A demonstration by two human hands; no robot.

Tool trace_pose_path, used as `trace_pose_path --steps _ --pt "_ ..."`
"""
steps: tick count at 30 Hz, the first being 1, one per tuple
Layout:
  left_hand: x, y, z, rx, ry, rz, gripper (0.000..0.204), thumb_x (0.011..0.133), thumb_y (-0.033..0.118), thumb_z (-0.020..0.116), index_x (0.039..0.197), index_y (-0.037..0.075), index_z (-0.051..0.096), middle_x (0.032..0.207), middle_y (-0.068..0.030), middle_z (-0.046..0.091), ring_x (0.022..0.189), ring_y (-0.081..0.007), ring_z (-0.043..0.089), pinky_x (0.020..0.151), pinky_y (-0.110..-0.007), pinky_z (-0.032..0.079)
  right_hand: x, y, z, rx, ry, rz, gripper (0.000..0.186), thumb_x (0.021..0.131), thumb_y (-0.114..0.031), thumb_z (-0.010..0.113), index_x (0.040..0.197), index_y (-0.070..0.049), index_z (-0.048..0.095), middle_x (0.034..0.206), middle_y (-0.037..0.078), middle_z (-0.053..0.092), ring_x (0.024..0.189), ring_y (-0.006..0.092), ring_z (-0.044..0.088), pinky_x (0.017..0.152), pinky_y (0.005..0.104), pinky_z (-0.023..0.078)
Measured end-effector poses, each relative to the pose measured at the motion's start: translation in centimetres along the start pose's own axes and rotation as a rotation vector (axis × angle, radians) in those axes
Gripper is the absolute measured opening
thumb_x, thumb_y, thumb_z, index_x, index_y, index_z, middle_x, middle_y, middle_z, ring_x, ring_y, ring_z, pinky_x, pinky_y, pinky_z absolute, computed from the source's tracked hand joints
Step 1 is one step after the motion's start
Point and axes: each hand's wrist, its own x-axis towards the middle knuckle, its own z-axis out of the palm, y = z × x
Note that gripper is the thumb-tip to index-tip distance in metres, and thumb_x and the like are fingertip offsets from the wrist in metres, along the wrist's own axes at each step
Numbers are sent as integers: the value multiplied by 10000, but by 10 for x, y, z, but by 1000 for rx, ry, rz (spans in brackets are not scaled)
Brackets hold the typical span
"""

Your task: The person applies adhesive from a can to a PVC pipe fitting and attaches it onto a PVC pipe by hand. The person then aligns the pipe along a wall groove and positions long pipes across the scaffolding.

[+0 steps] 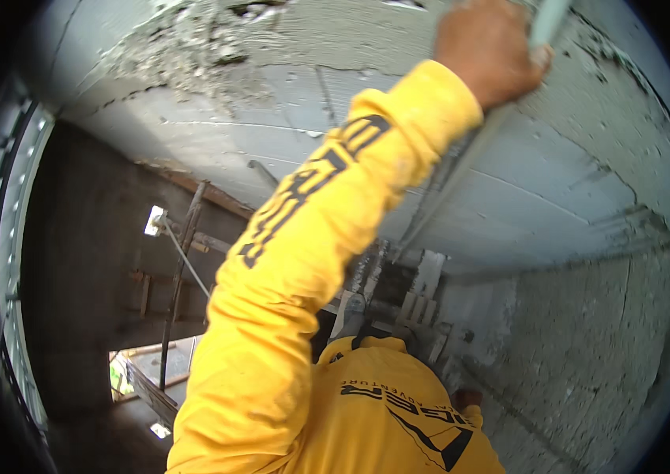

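Observation:
My left arm, in a yellow sleeve, reaches up across the view. My left hand [486, 49] is closed on a pale, long straight bar [546, 17] against the rough, partly plastered concrete surface [603, 110]; some of the bar is out of frame or behind the hand. My right hand [465, 399] is low at the right beside my torso, small and mostly hidden, so I cannot see what its fingers are doing. It is near a grey concrete wall [579, 355].
Below me are wooden planks and supports [418, 308]. At the left stand upright poles [177, 284] with a thin diagonal rod, a dark wall [74, 237], a bright opening [125, 375] low down, and a metal-framed edge [31, 213] along the rim.

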Motion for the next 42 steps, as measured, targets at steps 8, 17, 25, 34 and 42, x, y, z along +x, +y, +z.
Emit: trace_pose_path --steps 8,17,25,34,42 --pt "7 13 -4 -90 -108 -169 331 794 363 704 853 38 713 811 -174 694 814 -366 689 764 -465 547 46 81 44 -282 171 -104 387 913 -446 587 1055 -122 742 1113 119 736 1033 340 700 865 503 539" --pt "-6 -3 -10 -23 -45 -108 353 791 398 715 886 58 713 795 -151 706 765 -340 693 702 -453 550 4 22 -145 1338 67 545 219 983 -166 546 1015 5 679 807 135 707 688 234 696 617 357 594" --pt "8 3 -10 -99 -31 -98 301 842 322 663 898 26 674 850 -219 679 836 -421 661 755 -524 535 -44 -6 -86 1464 174 606 164 897 -145 665 983 -13 710 846 135 718 701 243 693 637 387 567" --pt "6 12 -22 -80 -97 -83 315 812 335 704 886 30 683 866 -209 687 794 -419 657 741 -504 542 -92 -11 12 -35 -241 114 315 785 -452 712 989 -218 768 1064 28 737 1022 285 687 873 484 546" --pt "-106 6 8 -295 -92 -126 291 829 274 776 900 22 648 737 -124 700 617 -268 679 602 -340 528 -97 -1 43 11 19 195 225 785 -418 714 907 -234 755 948 35 737 930 232 699 760 478 570"
